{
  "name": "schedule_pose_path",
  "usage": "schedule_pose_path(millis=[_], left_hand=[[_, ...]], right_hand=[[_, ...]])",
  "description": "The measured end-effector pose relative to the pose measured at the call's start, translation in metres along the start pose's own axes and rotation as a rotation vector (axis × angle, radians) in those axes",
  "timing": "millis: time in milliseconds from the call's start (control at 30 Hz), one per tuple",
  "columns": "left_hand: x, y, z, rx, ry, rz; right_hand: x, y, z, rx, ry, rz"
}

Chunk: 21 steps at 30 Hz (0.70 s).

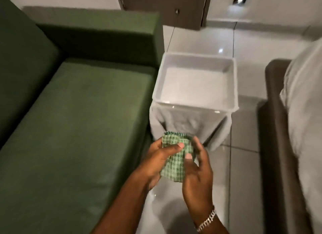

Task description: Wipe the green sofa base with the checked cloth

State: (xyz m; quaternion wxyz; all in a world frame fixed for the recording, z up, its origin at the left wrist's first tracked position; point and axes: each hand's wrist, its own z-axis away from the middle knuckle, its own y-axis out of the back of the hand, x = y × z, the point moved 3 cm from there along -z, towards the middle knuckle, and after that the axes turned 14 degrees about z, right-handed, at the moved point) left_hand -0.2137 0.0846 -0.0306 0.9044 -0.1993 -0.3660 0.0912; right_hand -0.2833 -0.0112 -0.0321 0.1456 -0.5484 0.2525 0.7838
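Observation:
The green sofa fills the left of the view, its flat seat base bare and its armrest running across the back. A folded green-and-white checked cloth is held between both hands, just off the sofa's right front corner and above the floor. My left hand grips the cloth from the left with the thumb on top. My right hand holds its right edge, thumb pressed on the fabric; a silver chain bracelet sits on that wrist.
A white plastic bin with a grey cloth hanging from under its rim stands on the tiled floor beside the sofa's right end. A brown seat with a pale cushion lies at the right. A door is at the back.

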Motion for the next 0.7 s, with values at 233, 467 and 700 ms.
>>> schedule_pose_path(millis=[233, 467, 700], left_hand=[[0.092, -0.085, -0.102, -0.098, -0.094, 0.267], [0.119, -0.077, -0.21, 0.249, -0.104, 0.15], [0.146, -0.058, -0.195, 0.565, -0.312, -0.092]], right_hand=[[-0.077, 0.041, -0.184, -0.101, -0.02, -0.062], [-0.059, -0.006, -0.324, -0.125, -0.108, 0.193], [-0.067, -0.021, -0.326, -0.012, 0.078, 0.588]])
